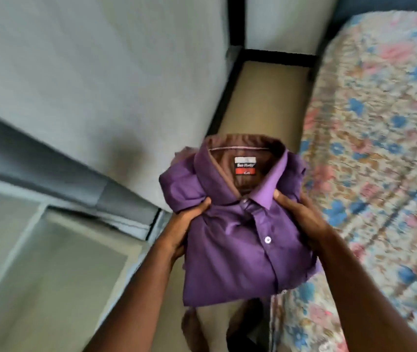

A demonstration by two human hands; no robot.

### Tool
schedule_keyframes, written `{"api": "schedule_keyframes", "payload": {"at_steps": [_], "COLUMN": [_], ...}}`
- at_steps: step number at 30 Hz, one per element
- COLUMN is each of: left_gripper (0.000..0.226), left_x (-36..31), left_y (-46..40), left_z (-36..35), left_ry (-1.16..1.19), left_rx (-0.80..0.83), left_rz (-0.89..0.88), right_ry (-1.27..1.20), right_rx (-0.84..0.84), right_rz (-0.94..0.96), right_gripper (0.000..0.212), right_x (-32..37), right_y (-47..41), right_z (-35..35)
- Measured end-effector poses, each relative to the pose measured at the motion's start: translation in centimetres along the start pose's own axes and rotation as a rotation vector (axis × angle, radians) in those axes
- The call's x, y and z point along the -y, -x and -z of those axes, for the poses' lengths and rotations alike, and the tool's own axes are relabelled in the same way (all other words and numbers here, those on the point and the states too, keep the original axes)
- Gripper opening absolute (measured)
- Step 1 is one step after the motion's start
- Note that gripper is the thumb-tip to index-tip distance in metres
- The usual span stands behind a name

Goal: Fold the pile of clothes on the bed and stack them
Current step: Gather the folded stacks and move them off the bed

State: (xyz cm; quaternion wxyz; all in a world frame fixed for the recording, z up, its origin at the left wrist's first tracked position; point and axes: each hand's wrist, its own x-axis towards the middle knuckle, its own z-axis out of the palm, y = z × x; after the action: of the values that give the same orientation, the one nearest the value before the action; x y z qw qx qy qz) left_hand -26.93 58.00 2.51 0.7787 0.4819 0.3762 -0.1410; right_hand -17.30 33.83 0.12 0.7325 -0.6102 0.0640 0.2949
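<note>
Here both forearms reach up from the bottom edge, and between them sits a folded purple shirt [240, 240], held in the air over the strip of tan floor [260, 102] rather than lying on anything. The left hand [184, 224] grips the shirt's left edge, thumb curled over the top near the shoulder fold, fingers hidden underneath. The right hand [301, 219] grips the opposite edge the same way, thumb pressed on the cloth just beside the collar [250, 174], the other fingers out of sight below. The shirt faces up, buttoned placket running down its middle with one white button [267, 239] showing; the collar points away from the person, and a label [245, 165] with a red band sits inside the neck. To the right, just beside the shirt's edge, lies the bed [380, 148] under a floral cover in pink, blue and tan. To the left rises a pale grey wall [88, 85], and a dark skirting line [278, 55] crosses the far end of the floor. The whole view is somewhat blurred
</note>
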Motion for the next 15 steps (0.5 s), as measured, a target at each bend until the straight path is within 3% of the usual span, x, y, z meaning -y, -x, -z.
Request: {"api": "schedule_keyframes", "payload": {"at_steps": [3, 7, 10, 15], "left_gripper": [0.054, 0.055, 0.051, 0.033], "left_x": [-2.5, -4.5, -4.3, -0.6], "left_y": [3.6, 10.9, 14.0, 20.6], "left_z": [5.1, 13.8, 16.3, 23.9], "left_ry": [0.091, 0.193, 0.224, 0.464], "left_rx": [-0.039, -0.255, -0.335, -0.415], "left_rz": [-0.142, -0.327, -0.341, -0.351], "right_ry": [0.034, 0.11, 0.106, 0.326], "right_rx": [0.144, 0.361, 0.41, 0.603], "right_rz": [0.022, 0.031, 0.018, 0.002], "right_gripper": [0.045, 0.057, 0.052, 0.06], "right_x": [2.6, 3.2, 3.3, 0.0], "right_y": [-0.7, 0.2, 1.3, 4.2], "right_z": [-7.6, -19.7, -23.3, -33.9]}}
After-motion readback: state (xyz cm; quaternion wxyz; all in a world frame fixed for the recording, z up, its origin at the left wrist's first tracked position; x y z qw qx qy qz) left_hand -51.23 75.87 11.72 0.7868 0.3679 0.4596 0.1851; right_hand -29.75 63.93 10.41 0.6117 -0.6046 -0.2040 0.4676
